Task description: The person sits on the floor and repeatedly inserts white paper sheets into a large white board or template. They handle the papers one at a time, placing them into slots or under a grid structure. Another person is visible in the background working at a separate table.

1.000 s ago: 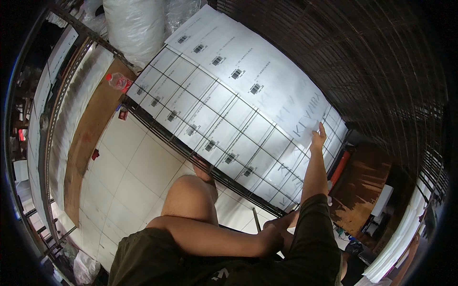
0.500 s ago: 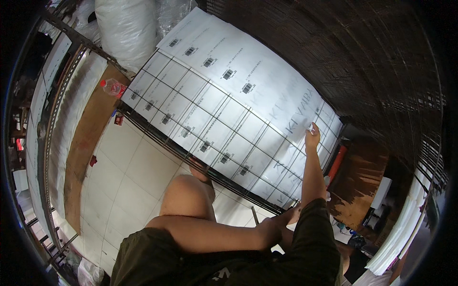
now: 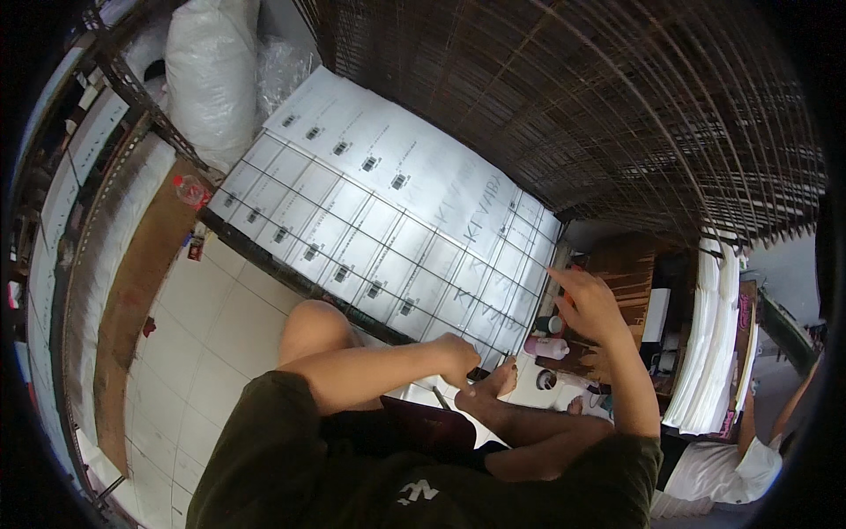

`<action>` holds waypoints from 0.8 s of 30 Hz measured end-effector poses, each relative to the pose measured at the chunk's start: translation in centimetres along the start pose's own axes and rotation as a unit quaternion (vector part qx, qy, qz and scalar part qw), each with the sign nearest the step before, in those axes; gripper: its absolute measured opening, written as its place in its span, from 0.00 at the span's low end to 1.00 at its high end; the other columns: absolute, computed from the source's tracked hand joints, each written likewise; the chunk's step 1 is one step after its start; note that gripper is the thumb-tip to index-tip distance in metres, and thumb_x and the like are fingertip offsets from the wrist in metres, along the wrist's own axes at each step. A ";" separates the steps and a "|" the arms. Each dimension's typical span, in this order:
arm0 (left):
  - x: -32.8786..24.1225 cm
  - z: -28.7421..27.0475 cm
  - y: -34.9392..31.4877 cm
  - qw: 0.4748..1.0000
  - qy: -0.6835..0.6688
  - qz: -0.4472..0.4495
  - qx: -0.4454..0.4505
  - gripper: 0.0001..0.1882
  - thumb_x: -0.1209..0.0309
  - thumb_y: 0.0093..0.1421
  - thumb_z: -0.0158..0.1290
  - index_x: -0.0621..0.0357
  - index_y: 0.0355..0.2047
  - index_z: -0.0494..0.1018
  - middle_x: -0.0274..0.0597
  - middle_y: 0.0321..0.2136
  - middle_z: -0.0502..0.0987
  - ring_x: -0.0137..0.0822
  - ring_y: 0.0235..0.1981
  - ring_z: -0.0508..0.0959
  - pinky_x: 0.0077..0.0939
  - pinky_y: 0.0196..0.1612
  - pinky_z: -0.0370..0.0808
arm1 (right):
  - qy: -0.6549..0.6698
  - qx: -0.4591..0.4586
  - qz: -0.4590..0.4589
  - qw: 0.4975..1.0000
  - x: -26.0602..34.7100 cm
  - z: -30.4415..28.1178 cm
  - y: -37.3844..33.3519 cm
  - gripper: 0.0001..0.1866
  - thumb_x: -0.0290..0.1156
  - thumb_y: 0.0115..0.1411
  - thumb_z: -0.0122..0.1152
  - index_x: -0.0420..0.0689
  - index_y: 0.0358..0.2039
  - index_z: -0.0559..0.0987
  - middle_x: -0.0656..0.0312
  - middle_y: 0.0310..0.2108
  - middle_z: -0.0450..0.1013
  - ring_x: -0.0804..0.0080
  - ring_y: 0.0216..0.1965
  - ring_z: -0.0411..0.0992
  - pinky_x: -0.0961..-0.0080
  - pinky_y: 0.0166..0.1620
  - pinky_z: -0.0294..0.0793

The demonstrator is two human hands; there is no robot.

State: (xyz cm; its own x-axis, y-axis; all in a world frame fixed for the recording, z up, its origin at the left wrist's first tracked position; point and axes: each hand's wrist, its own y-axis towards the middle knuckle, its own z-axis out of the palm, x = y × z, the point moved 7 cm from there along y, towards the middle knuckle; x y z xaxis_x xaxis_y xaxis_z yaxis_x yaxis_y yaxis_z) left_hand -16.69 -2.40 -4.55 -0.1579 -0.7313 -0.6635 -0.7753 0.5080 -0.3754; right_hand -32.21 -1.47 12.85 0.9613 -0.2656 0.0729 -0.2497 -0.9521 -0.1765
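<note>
A white printed sheet (image 3: 352, 123) lies over part of a large panel of thin dark wire grid (image 3: 352, 231), through which a white printed layer shows. Handwritten dark letters mark its right end. My right hand (image 3: 592, 304) hovers beside the grid's right edge, fingers stretched and thumb apart, nothing visible in it. Near the front right corner, my left hand (image 3: 454, 357) is closed with the fingers curled downward, close to my bare foot (image 3: 502, 377). Whatever it may hold is hidden.
Tall dark wire grids (image 3: 564, 106) stand behind the panel. A full white plastic sack (image 3: 211, 79) and a clear bottle with a red cap (image 3: 190, 190) are at left. At right are a pinkish bottle (image 3: 548, 348), stacked white sheets (image 3: 705, 335) and another person's white shirt (image 3: 727, 472).
My right hand has left the sheet, moving rightward and nearer; the small white thing in its fingers no longer shows. My left hand has moved up towards the panel's front corner. The view has shifted.
</note>
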 end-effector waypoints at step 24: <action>0.4 14.2 -3.4 0.976 0.006 -0.214 0.045 0.38 0.44 0.51 0.56 0.51 0.57 0.64 0.52 0.47 0.74 0.50 0.50 0.74 0.44 0.51 0.69 | 0.219 -0.044 -0.191 0.956 17.1 -2.8 -20.2 0.26 0.41 0.59 0.57 0.53 0.58 0.70 0.60 0.44 0.74 0.62 0.46 0.71 0.63 0.49 0.67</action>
State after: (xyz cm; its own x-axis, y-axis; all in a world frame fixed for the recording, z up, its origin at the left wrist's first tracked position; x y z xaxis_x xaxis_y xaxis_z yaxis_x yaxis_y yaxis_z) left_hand -5.43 2.04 -12.69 0.1602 -0.8904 -0.4261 -0.7155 0.1926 -0.6716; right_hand -11.03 12.75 20.41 0.8480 0.0838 0.5233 0.0817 -0.9963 0.0272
